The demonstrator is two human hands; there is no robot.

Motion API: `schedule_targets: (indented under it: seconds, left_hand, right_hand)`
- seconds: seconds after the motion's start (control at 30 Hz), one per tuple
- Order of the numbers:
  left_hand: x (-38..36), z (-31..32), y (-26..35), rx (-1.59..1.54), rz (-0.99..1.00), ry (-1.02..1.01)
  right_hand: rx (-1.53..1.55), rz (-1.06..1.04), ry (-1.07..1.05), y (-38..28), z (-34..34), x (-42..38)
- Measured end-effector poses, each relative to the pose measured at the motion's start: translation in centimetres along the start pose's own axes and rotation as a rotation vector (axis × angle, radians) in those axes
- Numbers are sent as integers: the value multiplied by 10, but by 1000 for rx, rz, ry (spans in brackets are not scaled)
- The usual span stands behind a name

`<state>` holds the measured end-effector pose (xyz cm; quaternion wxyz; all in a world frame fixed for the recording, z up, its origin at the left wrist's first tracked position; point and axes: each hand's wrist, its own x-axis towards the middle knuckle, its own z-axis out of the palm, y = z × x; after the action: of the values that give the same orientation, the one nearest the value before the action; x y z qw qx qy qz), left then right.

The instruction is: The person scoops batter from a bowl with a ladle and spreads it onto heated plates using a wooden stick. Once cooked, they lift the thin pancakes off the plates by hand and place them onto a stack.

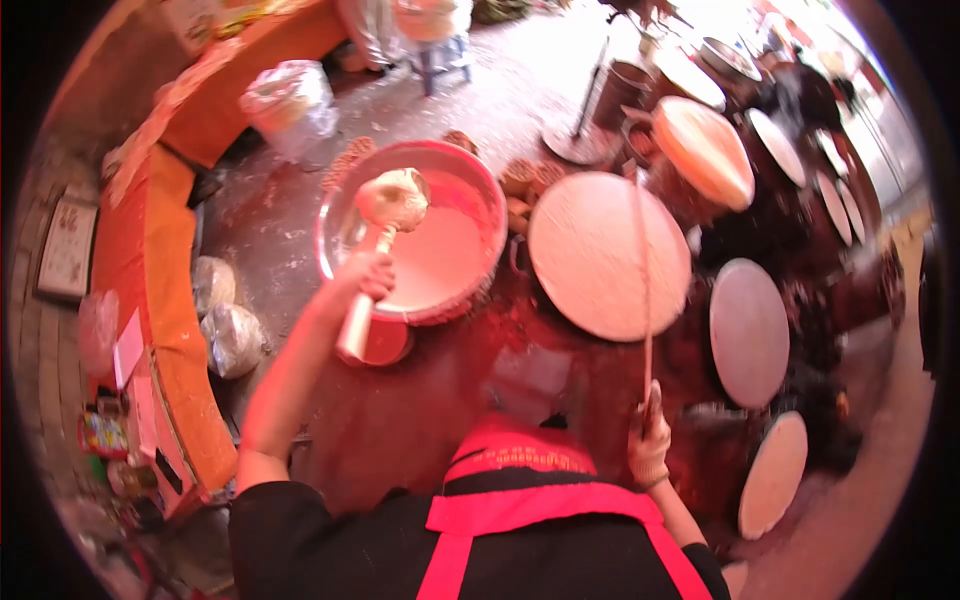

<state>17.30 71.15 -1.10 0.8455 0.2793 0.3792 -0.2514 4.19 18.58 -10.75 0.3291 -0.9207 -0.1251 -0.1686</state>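
My left hand (pixel 372 277) is closed round the pale handle of a ladle (pixel 397 200), its bowl coated in batter and held over a large basin (pixel 499 225). Smooth, pale batter (pixel 440 255) fills much of that basin. My right hand (pixel 651 443), in a light glove, grips the near end of a long thin stick (pixel 646 320). The stick reaches away from me across a round griddle (pixel 585 260) covered by a pale, thin layer. A small reddish bowl (pixel 390 345) sits beneath the basin's near edge, partly hidden by the ladle handle.
More round griddles (pixel 749 335) (pixel 773 475) stand to the right, with others farther back. Behind the main one lies a stack of folded flatbread (pixel 704 152). An orange-covered counter (pixel 170 260) curves along the left, with plastic bags (pixel 232 338) beside it. A person's legs (pixel 375 35) show at the back.
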Motion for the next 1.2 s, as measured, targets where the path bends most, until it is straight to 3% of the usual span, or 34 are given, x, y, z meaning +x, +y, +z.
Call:
schedule_targets:
  seconds: [0.03,0.07,0.13,0.17,0.2,0.33,0.4,0.47,0.53,0.6,0.63,0.73,0.77,0.8,0.87,0.93,1.0,1.07,1.13,1.2]
  left_hand:
    - [-15,22,-3,-442,-323,-241]
    - [-9,32,-7,-462,-465,-247]
    - [2,63,-27,-298,-568,-229]
    - [5,85,-37,-254,-617,-201]
    - [8,112,-45,-206,-664,-178]
    - [35,232,-72,401,-743,-179]
    - [37,307,-107,1084,-371,-178]
    - [53,366,-142,1486,-67,-361]
    - [47,437,-191,1866,232,-432]
    - [45,491,-248,2155,660,-593]
    - [47,512,-284,2262,991,-630]
    - [86,552,-358,2379,1919,-864]
    - [87,566,-383,2424,1411,-535]
    - [110,567,-400,2412,1570,-678]
    - [118,568,-439,2310,1378,-655]
    - [158,557,-470,2107,1427,-757]
    - [178,543,-503,1959,1173,-724]
    - [231,522,-533,1833,1068,-647]
    - [272,498,-562,1663,1099,-622]
    - [286,491,-583,1458,983,-577]
  right_hand:
    - [-15,67,7,5,-4,-10]
    - [-32,128,27,15,-6,-20]
    - [344,499,-7,18,-17,-38]
    - [702,890,-4,3,-32,-40]
    - [756,989,63,-1,-40,-44]
    - [913,921,129,15,-98,-50]
    - [826,821,128,31,-136,-41]
    - [701,606,138,60,-172,-25]
    - [346,367,121,75,-218,8]
    - [295,290,151,90,-252,35]
    - [222,256,172,103,-266,46]
    - [120,432,185,148,-302,52]
    - [107,538,174,161,-310,49]
    - [134,581,198,178,-314,38]
    - [366,725,227,209,-315,7]
    - [650,915,283,225,-311,-22]
    - [829,1074,354,229,-297,-50]
    - [974,1153,421,234,-275,-69]
    - [947,1132,512,246,-239,-90]
    - [807,966,618,263,-195,-110]
